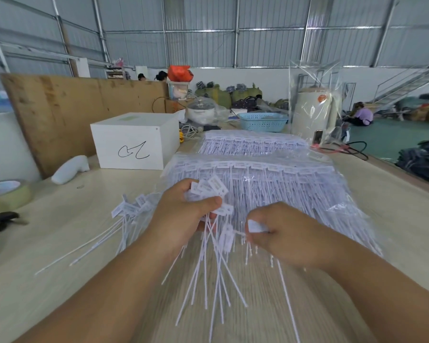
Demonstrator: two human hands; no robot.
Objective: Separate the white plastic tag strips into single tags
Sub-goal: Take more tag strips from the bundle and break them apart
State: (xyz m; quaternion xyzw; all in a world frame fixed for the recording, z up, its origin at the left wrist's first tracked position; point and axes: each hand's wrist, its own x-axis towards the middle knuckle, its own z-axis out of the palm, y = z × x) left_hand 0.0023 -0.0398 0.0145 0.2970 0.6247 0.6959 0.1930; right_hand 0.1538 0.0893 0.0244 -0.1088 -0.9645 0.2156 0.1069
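Fanning out from the left hand (183, 211) is a bunch of separated tags (209, 191), each a small white rectangular head on a long thin tail; the heads stick up past the thumb and fingers, and the tails hang down and spread toward the near edge of the pale wooden table (60, 233). Just behind both hands lies a thick stack of unseparated tag strips (258, 179) in clear plastic, heads joined in a row along the far side and tails combed toward the person. A second bagged stack (248, 143) lies beyond it. A small pile of loose single tags (131, 209) rests on the table just left of the left hand, its tails trailing toward the near left.

Bare tabletop shows to the left and in front of the hands. At the left edge sit a roll of tape (5, 195) and a dark tool (0, 220), too blurred to name. A white box (134, 144) with a black scribble stands at the back left, and a blue basket (263, 121) farther back. The table's right edge drops off to a green floor.

The left hand is curled round the bunch, thumb pressed across the tails below the heads. The right hand (280, 233) sits just beside it, knuckles up, thumb and fingertips pinching one tag head (254, 227).
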